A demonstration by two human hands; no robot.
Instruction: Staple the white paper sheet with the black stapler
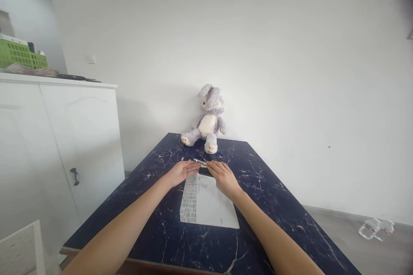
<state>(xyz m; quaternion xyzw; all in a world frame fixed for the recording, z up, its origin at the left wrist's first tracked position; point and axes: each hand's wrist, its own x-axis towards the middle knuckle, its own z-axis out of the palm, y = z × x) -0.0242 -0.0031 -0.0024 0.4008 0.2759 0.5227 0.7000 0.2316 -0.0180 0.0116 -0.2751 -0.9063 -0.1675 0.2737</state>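
A white sheet point(214, 206) with a grey brick-like pattern down its left side lies on the dark blue marbled table point(145, 240). At its far edge is a small black and silver device point(205, 171), its exact kind hard to make out. My right hand point(222, 175) rests over the device, fingers together and wrapped on its silver top. On the other side, my left hand point(183, 172) has its fingers stretched out, their tips beside the device's left end. A grey plush rabbit point(208, 124) sits beyond both hands.
White cabinets point(93, 137) stand at the left, with a green basket point(22, 53) on top. Behind the table rises a pale wall point(290, 94). Clear plastic items point(374, 228) lie on the floor at the right. A pale-framed object point(22, 249) is at the lower left.
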